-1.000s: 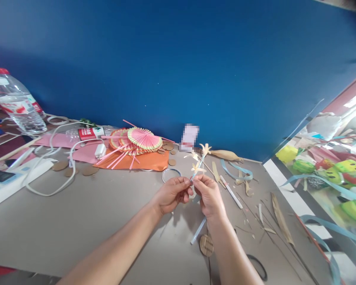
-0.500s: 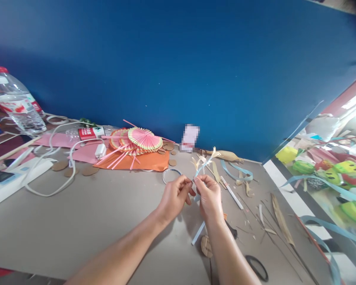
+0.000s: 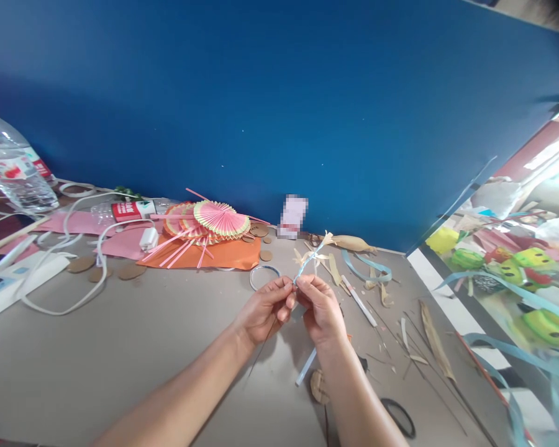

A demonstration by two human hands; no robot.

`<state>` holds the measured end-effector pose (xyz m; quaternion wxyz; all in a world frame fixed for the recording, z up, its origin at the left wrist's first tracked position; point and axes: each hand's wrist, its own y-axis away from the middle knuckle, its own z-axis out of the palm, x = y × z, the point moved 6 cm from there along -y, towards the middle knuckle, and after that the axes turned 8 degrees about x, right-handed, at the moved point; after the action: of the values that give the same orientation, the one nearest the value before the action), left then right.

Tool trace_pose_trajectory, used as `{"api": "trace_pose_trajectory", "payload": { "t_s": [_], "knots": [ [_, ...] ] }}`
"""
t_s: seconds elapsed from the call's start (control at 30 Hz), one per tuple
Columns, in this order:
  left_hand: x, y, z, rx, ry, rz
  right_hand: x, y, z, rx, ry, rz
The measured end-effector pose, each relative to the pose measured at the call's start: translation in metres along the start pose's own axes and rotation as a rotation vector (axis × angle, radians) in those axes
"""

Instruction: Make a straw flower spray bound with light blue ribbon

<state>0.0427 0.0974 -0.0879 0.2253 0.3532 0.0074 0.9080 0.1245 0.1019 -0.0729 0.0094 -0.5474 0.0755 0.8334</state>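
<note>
My left hand (image 3: 266, 308) and my right hand (image 3: 323, 310) meet above the grey table, fingertips pinched together on a thin stem wrapped in light blue ribbon (image 3: 309, 258). Pale, petal-like dried strips (image 3: 328, 238) flare from the stem's upper end. A thin dark wire (image 3: 261, 355) slants down below my left hand. What lies right between the fingertips is mostly hidden. Under my right wrist are a translucent whitish stick (image 3: 306, 367) and a round brown disc (image 3: 319, 386).
Right of my hands lie a white pen-like tool (image 3: 358, 300), a blue ribbon loop (image 3: 368, 267), dried stalks (image 3: 435, 338) and black scissor handles (image 3: 399, 417). Pleated paper fans (image 3: 221, 218), a white cable (image 3: 74, 308), a power strip (image 3: 23, 282) and water bottles (image 3: 21, 177) stand left. A blue panel (image 3: 279, 105) rises behind.
The view has shifted slightly, so the table things sit further left. My fingertips have closed in on the ribbon-wrapped stem, and the dark wire now shows below my left hand.
</note>
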Motion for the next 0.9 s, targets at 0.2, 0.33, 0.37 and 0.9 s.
{"api": "trace_pose_trajectory", "payload": {
  "t_s": [0.2, 0.33, 0.37, 0.9],
  "knots": [
    [0.007, 0.000, -0.005, 0.142, -0.377, 0.093, -0.005, -0.001, -0.007, 0.099, 0.108, -0.112],
    [0.030, 0.012, -0.002, 0.351, -0.873, 0.536, -0.005, -0.001, -0.013, 0.208, 0.219, -0.186],
    [0.034, 0.015, 0.000, 0.375, -0.984, 0.632, -0.005, -0.001, -0.014, 0.230, 0.243, -0.199],
    [0.034, 0.023, 0.007, 0.346, -1.308, 0.858, -0.009, -0.001, -0.022, 0.354, 0.271, -0.265]
  ]
}}
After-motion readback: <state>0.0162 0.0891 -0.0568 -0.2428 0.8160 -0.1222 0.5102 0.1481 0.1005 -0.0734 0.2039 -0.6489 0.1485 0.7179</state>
